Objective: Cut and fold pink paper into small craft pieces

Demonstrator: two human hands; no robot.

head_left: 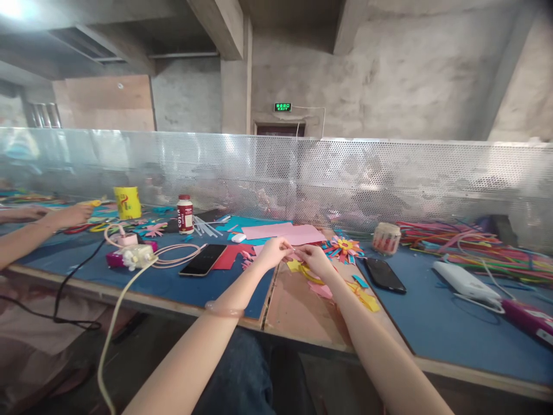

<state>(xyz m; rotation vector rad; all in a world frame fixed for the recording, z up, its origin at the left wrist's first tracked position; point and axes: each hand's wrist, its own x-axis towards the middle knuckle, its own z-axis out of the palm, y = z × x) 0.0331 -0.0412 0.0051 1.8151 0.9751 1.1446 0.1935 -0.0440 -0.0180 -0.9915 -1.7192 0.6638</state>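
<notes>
My left hand and my right hand meet over the brown part of the table, fingertips pinched close together. Between them is something small and pale, too small to name. Below my right hand lie yellow paper pieces and a pink paper piece. Just beyond the hands are pink paper sheets on blue paper. A colourful paper flower rests to the right of my right hand. Red paper is left of my left wrist.
Phones lie left and right. A power strip with cables, a coffee bottle and a yellow tub stand left. Right are a jar, coloured strips and a white power bank. Another person's hand works at far left.
</notes>
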